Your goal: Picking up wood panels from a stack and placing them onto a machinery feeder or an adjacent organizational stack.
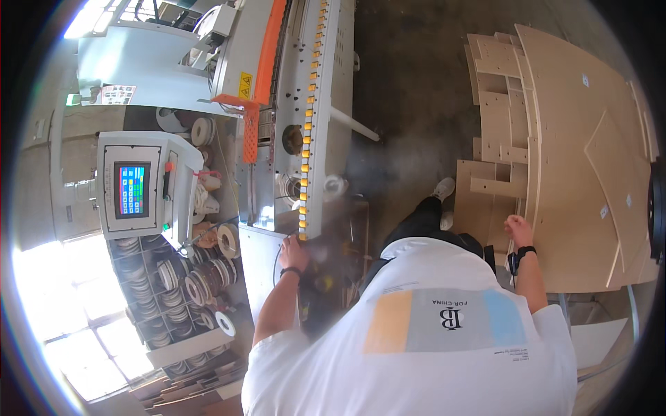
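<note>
My left hand point(293, 255) rests at the near end of a long grey machine, its fingers stretched out and lying against the end of the rail of yellow rollers point(304, 182). Nothing shows in its grasp. On the other side, my right hand point(518, 231) hangs beside a stack of brown boards point(576, 173), its fingers curled in and no object visible in them. A dark band circles each wrist. An orange guard point(251, 132) and a pale machine top point(258, 267) lie close to the left hand.
A control panel with a lit screen point(132, 189) stands at the left. Racks of edge-band rolls point(201, 284) sit below it. Smaller cut boards point(499, 104) lean along the big stack. A pale bar point(355, 125) juts from the machine over the dark floor point(409, 83).
</note>
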Tool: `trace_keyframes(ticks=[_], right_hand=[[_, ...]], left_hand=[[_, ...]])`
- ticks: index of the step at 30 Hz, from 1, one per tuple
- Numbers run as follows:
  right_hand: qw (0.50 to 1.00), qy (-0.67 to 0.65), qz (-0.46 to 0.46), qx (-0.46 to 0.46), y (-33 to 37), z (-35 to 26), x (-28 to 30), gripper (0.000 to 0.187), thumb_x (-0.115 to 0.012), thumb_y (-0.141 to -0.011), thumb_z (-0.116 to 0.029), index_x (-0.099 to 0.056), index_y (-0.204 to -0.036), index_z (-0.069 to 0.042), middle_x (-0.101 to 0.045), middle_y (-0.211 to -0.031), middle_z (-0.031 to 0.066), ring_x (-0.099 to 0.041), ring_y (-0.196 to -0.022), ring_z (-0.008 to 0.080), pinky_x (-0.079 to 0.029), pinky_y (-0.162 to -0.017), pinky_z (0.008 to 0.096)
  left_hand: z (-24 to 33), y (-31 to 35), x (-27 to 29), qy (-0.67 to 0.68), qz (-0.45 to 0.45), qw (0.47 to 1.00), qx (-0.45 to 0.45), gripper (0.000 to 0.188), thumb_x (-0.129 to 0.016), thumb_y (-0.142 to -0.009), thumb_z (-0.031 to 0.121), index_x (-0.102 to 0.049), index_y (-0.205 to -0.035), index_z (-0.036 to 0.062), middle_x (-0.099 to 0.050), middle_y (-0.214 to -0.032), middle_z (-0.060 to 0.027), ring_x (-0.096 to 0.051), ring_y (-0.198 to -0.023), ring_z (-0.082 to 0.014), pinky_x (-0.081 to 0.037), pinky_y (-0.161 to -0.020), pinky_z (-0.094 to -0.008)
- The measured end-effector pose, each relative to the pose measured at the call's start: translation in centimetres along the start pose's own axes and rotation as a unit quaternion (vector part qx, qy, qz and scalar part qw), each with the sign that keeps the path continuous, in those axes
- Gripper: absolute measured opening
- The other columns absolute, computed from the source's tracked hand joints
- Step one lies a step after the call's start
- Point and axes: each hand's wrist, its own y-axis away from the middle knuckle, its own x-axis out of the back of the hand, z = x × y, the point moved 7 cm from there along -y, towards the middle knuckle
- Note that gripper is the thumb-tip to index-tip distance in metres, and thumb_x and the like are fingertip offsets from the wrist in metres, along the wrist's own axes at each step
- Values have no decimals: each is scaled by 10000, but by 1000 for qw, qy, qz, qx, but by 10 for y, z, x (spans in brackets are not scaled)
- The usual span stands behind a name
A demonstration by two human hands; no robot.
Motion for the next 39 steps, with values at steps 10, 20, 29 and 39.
trace_keyframes(ticks=[10,20,29,39], right_hand=[[997,-8,-28,-65,54,150,-22,274,-649,-875,-269,-667,-1069,-76,-686,-852,62,-649,-708,171,-501,-559,303],[941,310,20,136,74,121,-27,106,-650,-822,-177,-678,-890,-101,-675,-869,96,-670,-759,219,-536,-587,358],[997,-23,36,-71,58,67,-37,253,-602,-929,-279,-655,-1063,-71,-706,-924,54,-658,-760,149,-512,-586,274],[992,-29,47,-110,85,117,-18,242,-629,-909,-301,-681,-1037,-103,-705,-881,29,-655,-745,116,-500,-599,282]], left_hand=[[26,-74,-7,39,-48,996,-63,422,-560,-823,223,-500,-1216,82,-652,-1118,-267,-603,-1079,-452,-472,-915,-542],[-8,-57,-63,263,-12,957,-119,356,-636,-766,91,-583,-1112,29,-652,-991,-161,-652,-923,-293,-505,-801,-363],[30,48,-232,194,-408,784,-427,339,-546,-872,146,-635,-1189,68,-645,-1162,-149,-634,-1061,-278,-509,-903,-411],[371,25,-14,385,-286,799,-363,187,-548,-970,107,-611,-1133,42,-637,-841,-18,-586,-716,-86,-486,-657,-224]])
